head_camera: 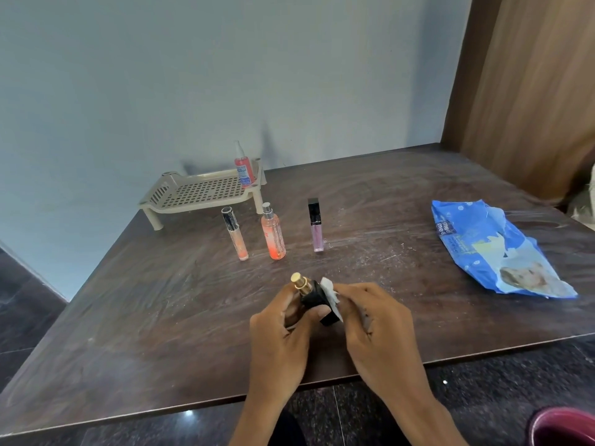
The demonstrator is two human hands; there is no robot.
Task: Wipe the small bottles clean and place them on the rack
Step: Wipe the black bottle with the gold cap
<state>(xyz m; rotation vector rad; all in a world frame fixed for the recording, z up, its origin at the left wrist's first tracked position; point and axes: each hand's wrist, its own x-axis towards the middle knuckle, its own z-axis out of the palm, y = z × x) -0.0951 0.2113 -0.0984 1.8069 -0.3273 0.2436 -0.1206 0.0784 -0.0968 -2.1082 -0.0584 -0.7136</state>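
Above the table's near edge, my left hand grips a small black bottle with a gold spray top, tilted toward the upper left. Against the bottle's right side, my right hand pinches a white wipe. Farther back, three bottles stand in a row: a slim orange tube, an orange spray bottle and a purple tube with a black cap. A beige slotted rack sits by the wall with a red spray bottle standing on its right end.
A blue pack of wet wipes lies on the dark wooden table at the right. A wooden panel rises at the far right. A dark red object shows at the bottom right corner, below table level.
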